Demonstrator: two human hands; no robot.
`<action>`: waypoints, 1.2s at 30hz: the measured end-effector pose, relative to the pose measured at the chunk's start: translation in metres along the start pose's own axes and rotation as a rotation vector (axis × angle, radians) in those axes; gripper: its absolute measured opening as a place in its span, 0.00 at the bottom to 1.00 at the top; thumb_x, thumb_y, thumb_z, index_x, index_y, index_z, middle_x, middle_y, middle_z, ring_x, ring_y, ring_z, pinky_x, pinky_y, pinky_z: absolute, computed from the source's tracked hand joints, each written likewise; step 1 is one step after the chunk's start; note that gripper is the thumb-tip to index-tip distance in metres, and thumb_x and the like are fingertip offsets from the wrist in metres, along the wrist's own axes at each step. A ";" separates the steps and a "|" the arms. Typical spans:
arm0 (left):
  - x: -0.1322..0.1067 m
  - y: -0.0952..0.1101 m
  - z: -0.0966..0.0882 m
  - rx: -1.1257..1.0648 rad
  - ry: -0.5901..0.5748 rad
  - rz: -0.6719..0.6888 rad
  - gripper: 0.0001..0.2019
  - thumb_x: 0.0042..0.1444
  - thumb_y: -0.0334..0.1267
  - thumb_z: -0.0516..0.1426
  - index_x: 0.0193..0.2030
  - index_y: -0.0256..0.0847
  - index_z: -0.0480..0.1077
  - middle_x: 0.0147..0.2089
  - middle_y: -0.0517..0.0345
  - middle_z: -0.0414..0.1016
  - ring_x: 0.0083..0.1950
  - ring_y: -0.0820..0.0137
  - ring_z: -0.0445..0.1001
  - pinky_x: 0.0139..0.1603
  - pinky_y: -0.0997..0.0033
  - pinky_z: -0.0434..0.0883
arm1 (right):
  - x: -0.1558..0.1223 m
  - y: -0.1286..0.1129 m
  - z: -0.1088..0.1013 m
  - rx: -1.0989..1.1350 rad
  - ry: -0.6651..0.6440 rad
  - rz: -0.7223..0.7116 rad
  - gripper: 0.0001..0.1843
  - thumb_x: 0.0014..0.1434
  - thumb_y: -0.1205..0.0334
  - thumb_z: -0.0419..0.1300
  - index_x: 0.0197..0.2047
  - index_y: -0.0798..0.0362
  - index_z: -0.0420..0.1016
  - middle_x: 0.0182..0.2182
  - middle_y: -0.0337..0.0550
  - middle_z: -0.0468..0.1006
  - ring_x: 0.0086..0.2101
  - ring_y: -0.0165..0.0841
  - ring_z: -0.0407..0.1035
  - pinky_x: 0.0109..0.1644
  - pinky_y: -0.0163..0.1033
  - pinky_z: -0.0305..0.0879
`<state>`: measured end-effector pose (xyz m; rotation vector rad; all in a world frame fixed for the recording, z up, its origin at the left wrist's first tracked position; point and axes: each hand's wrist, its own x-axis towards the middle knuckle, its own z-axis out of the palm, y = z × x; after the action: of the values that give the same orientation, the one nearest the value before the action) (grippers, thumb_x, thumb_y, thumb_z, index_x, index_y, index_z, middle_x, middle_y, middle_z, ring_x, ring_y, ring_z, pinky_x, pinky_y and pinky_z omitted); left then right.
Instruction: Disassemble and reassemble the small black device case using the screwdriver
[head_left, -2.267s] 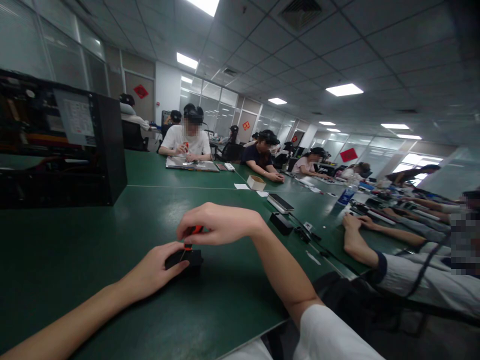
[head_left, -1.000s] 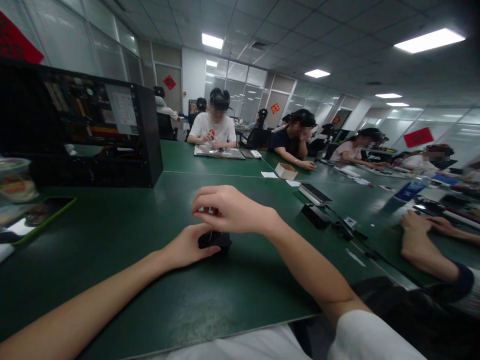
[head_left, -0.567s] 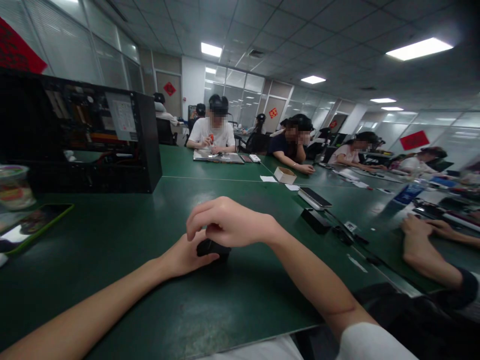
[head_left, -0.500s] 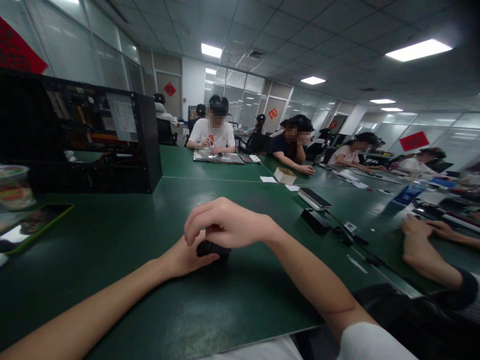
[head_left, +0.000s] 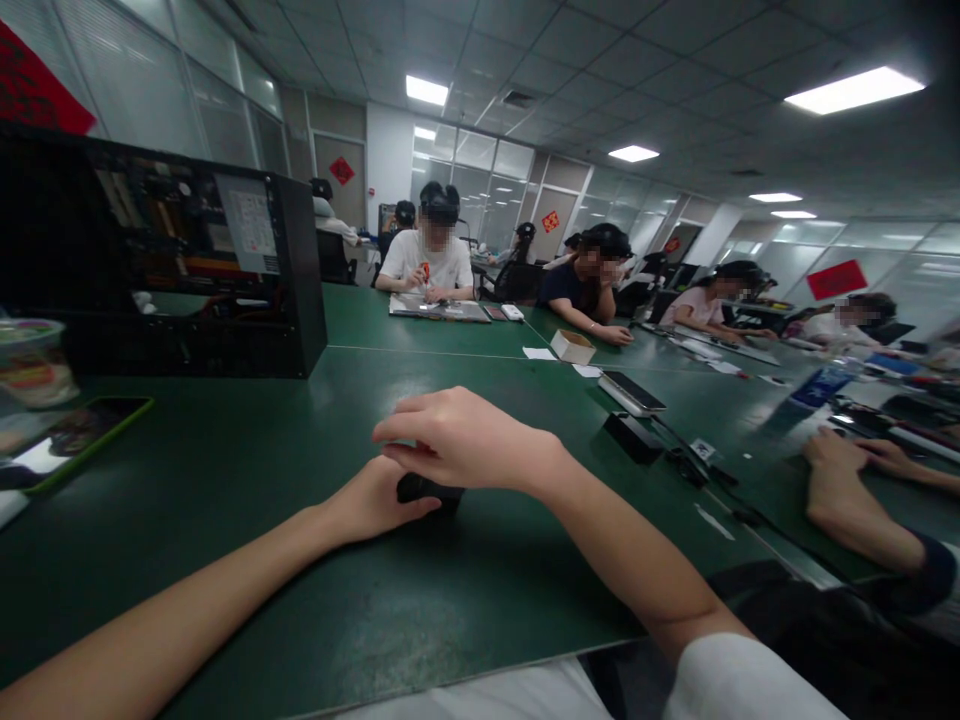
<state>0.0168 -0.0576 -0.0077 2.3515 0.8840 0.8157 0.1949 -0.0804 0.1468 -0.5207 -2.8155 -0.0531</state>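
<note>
Centrally, left hand (head_left: pixel 371 500) grips black box (head_left: pixel 429 490); right hand (head_left: pixel 469 440) curled above, grasp unclear; computer case (head_left: pixel 300 285), table edge (head_left: pixel 465 655) well apart.

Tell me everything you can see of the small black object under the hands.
The small black object is a low, dark, matte-looking block with rounded edges, lying flat on the green table. The left hand clasps its left side, thumb along the near edge. The right hand arches over it, fingers curled down, hiding its top. Markings cannot be told.
</note>
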 end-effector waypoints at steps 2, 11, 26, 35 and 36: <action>0.001 0.000 -0.001 -0.008 -0.031 -0.025 0.21 0.60 0.44 0.65 0.58 0.43 0.73 0.56 0.51 0.81 0.56 0.52 0.79 0.56 0.54 0.77 | -0.002 -0.002 -0.006 -0.090 -0.053 0.074 0.11 0.70 0.66 0.55 0.45 0.56 0.80 0.38 0.47 0.81 0.35 0.34 0.71 0.35 0.38 0.54; 0.001 0.008 -0.006 0.008 -0.045 -0.084 0.18 0.60 0.45 0.65 0.55 0.42 0.75 0.53 0.53 0.81 0.52 0.55 0.80 0.54 0.59 0.75 | -0.019 0.013 -0.020 0.135 -0.131 0.047 0.19 0.60 0.79 0.59 0.53 0.59 0.78 0.55 0.53 0.78 0.49 0.38 0.73 0.50 0.38 0.64; 0.004 0.014 -0.017 0.104 -0.102 0.017 0.18 0.59 0.45 0.64 0.55 0.44 0.76 0.51 0.54 0.82 0.50 0.59 0.80 0.51 0.65 0.72 | -0.038 0.023 -0.039 0.061 -0.456 0.269 0.12 0.67 0.60 0.61 0.46 0.52 0.85 0.37 0.45 0.86 0.35 0.33 0.76 0.36 0.34 0.60; -0.001 0.016 -0.019 0.229 -0.074 0.003 0.20 0.57 0.48 0.64 0.54 0.44 0.75 0.51 0.54 0.82 0.50 0.58 0.80 0.51 0.64 0.72 | -0.056 0.029 -0.053 0.039 -0.526 0.410 0.13 0.65 0.61 0.60 0.47 0.52 0.85 0.40 0.45 0.86 0.36 0.33 0.77 0.38 0.33 0.63; -0.001 0.015 -0.017 0.224 -0.072 -0.003 0.20 0.58 0.50 0.64 0.55 0.44 0.76 0.51 0.53 0.82 0.50 0.58 0.80 0.52 0.64 0.72 | -0.055 0.028 -0.052 0.052 -0.526 0.394 0.14 0.65 0.61 0.60 0.47 0.53 0.85 0.40 0.45 0.86 0.36 0.33 0.77 0.38 0.33 0.63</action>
<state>0.0112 -0.0647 0.0132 2.5541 0.9926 0.6553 0.2675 -0.0779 0.1815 -1.2200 -3.1260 0.2746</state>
